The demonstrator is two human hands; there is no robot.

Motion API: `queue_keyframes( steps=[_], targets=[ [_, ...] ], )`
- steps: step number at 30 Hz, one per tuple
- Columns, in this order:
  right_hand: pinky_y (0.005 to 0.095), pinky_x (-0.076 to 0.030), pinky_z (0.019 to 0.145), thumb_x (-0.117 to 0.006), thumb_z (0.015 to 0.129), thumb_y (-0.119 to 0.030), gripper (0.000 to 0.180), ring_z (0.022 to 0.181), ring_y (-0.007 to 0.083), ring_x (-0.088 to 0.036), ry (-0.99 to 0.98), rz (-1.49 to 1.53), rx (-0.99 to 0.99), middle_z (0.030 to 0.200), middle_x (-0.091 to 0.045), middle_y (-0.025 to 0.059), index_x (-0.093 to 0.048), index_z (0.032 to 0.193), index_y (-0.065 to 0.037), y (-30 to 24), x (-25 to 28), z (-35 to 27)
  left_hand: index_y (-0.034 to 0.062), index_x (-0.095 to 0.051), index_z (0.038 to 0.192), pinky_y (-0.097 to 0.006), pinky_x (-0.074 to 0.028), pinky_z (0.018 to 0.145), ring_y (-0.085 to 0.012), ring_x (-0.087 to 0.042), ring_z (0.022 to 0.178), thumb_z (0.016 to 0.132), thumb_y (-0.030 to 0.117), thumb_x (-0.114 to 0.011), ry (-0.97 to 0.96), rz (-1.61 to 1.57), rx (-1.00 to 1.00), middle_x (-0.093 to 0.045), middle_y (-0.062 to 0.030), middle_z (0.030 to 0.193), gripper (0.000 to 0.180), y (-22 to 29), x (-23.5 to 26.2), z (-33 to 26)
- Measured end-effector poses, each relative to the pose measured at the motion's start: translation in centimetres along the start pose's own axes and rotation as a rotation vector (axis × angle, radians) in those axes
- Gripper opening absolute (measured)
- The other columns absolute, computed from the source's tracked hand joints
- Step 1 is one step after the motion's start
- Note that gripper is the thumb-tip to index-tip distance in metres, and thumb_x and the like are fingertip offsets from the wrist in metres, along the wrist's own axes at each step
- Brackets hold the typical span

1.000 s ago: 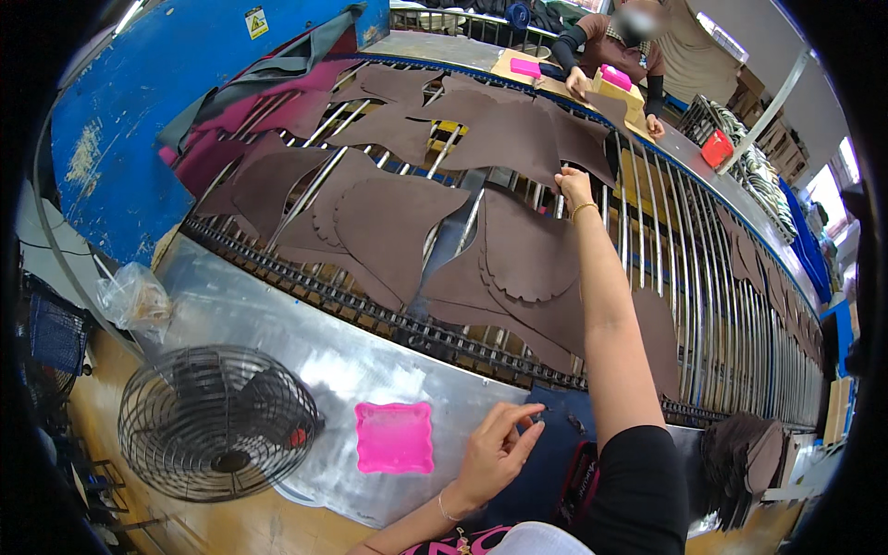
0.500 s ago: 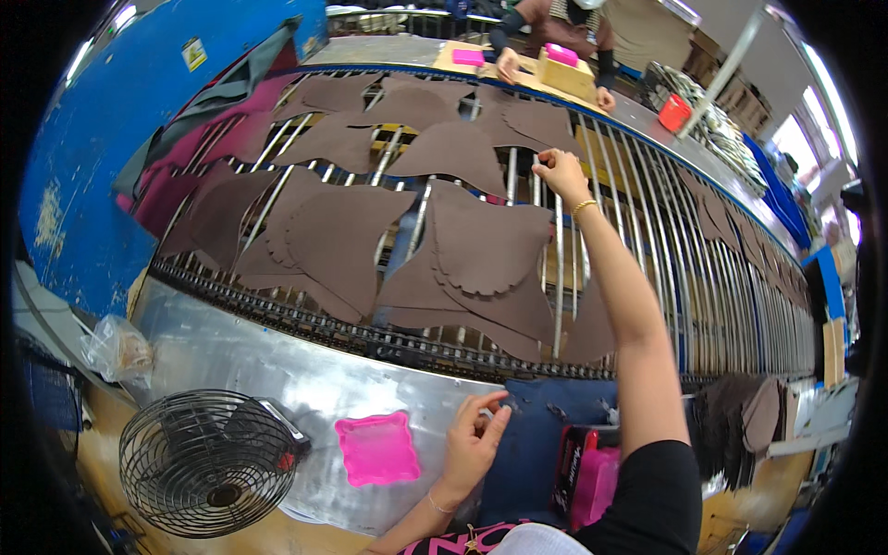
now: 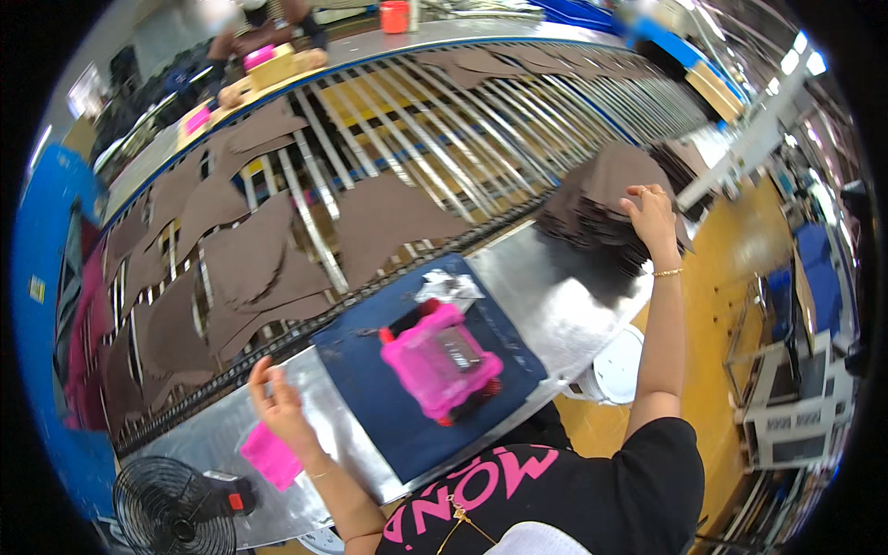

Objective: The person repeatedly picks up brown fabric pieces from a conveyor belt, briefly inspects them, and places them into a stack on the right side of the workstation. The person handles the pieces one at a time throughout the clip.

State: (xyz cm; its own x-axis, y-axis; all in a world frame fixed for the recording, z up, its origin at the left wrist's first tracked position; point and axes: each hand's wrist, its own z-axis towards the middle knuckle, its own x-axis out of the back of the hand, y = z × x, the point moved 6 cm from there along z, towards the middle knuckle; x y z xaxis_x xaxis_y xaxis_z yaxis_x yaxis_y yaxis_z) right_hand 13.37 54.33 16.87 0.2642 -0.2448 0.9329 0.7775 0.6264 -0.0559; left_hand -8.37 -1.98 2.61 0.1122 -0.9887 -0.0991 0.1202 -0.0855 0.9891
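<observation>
My right hand reaches out to the right and grips the top of a stack of brown cut pieces at the far end of the metal table. My left hand hovers low over the table's left part with its fingers apart and holds nothing. A flat pink pad lies just below it. Between my hands a pink plastic basket stands on a dark blue mat.
A rod conveyor runs behind the table and carries several brown pieces. A black fan stands at the lower left, a white round tub under the table's right end. Another person works at the far side.
My view has swung to the right. My right hand left the conveyor pieces and went to the stack on the right. My left hand moved away from the blue mat toward the pink pad.
</observation>
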Motion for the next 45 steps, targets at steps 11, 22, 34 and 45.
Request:
queue_keyframes(
  steps=[11, 22, 34, 45],
  targets=[
    [0.0484, -0.048, 0.084, -0.063, 0.078, -0.057, 0.060, 0.102, 0.0363, -0.059, -0.126, -0.016, -0.452, 0.117, -0.057, 0.0195, -0.066, 0.107, -0.004, 19.2, -4.1, 0.8, 0.0058, -0.055, 0.117, -0.017, -0.024, 0.039, -0.0006, -0.032, 0.046, 0.095, 0.021, -0.054, 0.181, 0.120, -0.081, -0.052, 0.0005, 0.082, 0.027, 3.7, -1.3, -4.5],
    [0.0477, -0.049, 0.078, -0.061, 0.087, -0.030, 0.040, 0.092, 0.0393, -0.062, -0.007, -0.153, -0.253, 0.102, -0.064, 0.0194, -0.054, 0.121, -0.009, 18.5, -1.0, 1.1, 0.0075, -0.056, 0.119, -0.015, -0.025, 0.040, 0.0007, -0.037, 0.051, 0.093, 0.015, -0.057, 0.193, 0.149, -0.167, -0.053, 0.0003, 0.088, 0.027, 7.4, -3.8, -7.4],
    [0.0196, -0.042, 0.034, -0.059, 0.093, -0.024, 0.041, 0.064, 0.0121, -0.060, 0.225, 1.217, -0.169, 0.093, -0.060, 0.0083, -0.045, 0.127, -0.006, 1.3, 7.7, -5.9, 0.0029, -0.054, 0.125, -0.021, -0.047, 0.058, -0.0100, -0.057, 0.072, 0.087, 0.013, -0.066, -0.339, 0.039, -0.241, -0.050, -0.0086, 0.113, 0.041, 11.3, -13.1, -5.2],
    [0.0229, -0.043, 0.055, -0.073, 0.080, -0.008, 0.019, 0.064, 0.0082, -0.055, -0.476, 1.516, 0.599, 0.077, -0.064, 0.0057, -0.060, 0.090, 0.001, -19.8, -0.5, -13.2, -0.0020, -0.060, 0.104, -0.022, -0.047, 0.045, -0.0136, -0.063, 0.058, 0.092, 0.017, -0.059, -0.328, 0.113, -0.072, -0.064, -0.0096, 0.071, 0.022, 13.8, -3.9, -3.5]
  ],
)
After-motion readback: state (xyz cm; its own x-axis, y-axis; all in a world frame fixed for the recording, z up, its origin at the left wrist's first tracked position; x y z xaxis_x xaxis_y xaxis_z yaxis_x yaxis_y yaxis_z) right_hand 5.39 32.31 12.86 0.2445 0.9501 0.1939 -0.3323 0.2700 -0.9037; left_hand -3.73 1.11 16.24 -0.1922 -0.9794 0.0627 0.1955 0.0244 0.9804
